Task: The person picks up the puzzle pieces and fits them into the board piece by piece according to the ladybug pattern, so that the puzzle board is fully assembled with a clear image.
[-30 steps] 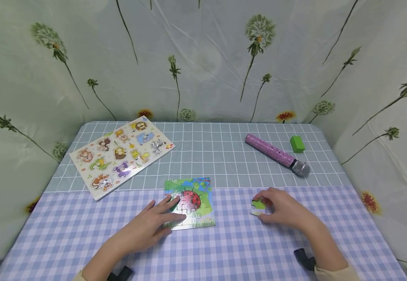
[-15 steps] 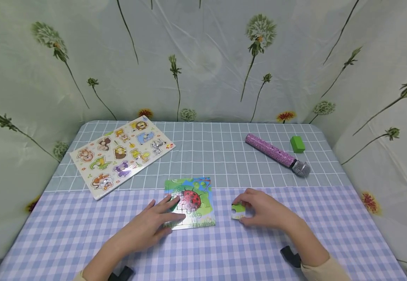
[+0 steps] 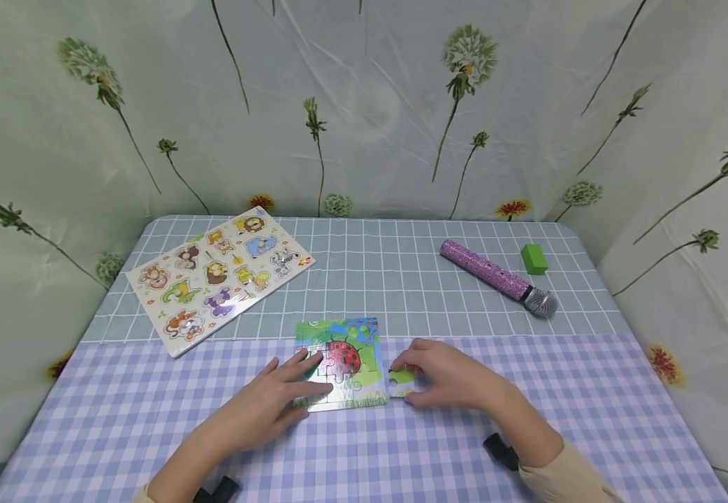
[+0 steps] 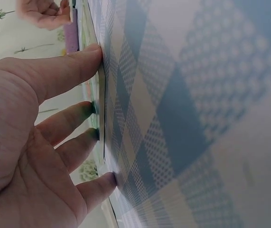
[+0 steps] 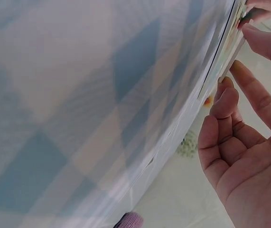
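Note:
A square jigsaw puzzle (image 3: 370, 367) with a red ladybug picture lies in the middle of the table. My left hand (image 3: 270, 402) rests on its left part with spread fingers, hiding some of it. In the left wrist view the thumb (image 4: 73, 66) touches the puzzle's edge. Just right of the puzzle, my right hand (image 3: 455, 377) pinches a green-and-white puzzle piece (image 3: 400, 383) between thumb and fingers. A narrow gap seems to part the piece from the puzzle's right edge. In the right wrist view the piece (image 5: 233, 58) shows edge-on above the tablecloth.
A board with cartoon animals (image 3: 226, 279) lies at the back left. At the back right are a glittery pink microphone (image 3: 486, 271) and a green block (image 3: 534, 258). Checked cloth (image 3: 364, 461) covers the front of the table, and a flowered curtain (image 3: 376, 105) hangs behind.
My right hand has carried the puzzle piece leftward across the cloth to beside the puzzle's right edge. The left hand and the puzzle have stayed in place.

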A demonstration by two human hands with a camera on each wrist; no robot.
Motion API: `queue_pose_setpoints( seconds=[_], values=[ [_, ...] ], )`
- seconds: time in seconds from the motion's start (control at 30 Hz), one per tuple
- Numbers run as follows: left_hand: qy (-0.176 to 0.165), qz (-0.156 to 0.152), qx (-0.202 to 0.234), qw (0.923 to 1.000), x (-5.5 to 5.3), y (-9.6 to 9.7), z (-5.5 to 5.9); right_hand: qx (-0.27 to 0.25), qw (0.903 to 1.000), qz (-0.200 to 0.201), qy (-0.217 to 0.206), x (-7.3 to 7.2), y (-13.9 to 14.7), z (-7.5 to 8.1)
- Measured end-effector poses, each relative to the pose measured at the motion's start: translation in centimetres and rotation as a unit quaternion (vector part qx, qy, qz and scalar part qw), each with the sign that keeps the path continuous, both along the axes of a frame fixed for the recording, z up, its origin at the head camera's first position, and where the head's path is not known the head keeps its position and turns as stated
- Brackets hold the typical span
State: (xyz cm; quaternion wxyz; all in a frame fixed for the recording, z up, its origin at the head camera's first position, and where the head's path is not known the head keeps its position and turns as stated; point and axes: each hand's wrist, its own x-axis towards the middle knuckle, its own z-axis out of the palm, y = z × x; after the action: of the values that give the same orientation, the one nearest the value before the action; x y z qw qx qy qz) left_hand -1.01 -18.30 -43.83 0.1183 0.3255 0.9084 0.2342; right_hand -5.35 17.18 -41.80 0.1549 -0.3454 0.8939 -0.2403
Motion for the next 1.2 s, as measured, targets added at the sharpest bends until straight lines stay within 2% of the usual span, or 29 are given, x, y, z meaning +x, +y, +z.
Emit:
queue_pose_setpoints(
  seconds=[0.53, 0.77, 1.0, 1.2],
  values=[
    [0.003, 0.002, 0.000, 1.0000, -0.1, 0.0, -0.1, 0.000, 0.9984, 0.054, 0.018, -0.8, -3.2, -0.4],
    [0.002, 0.004, 0.003, 1.0000, 0.0, -0.1, -0.3, 0.007, 0.9975, 0.070, 0.006, -1.0, -4.0, -0.6],
    [0.003, 0.002, 0.008, 1.0000, 0.0, -0.1, -0.3, 0.010, 0.9967, 0.076, -0.027, -1.3, -4.8, -0.5],
    [0.008, 0.000, 0.009, 0.9999, 0.0, -0.2, -0.2, 0.014, 0.9961, 0.084, -0.021, -1.5, -5.1, -0.5]
  ],
)
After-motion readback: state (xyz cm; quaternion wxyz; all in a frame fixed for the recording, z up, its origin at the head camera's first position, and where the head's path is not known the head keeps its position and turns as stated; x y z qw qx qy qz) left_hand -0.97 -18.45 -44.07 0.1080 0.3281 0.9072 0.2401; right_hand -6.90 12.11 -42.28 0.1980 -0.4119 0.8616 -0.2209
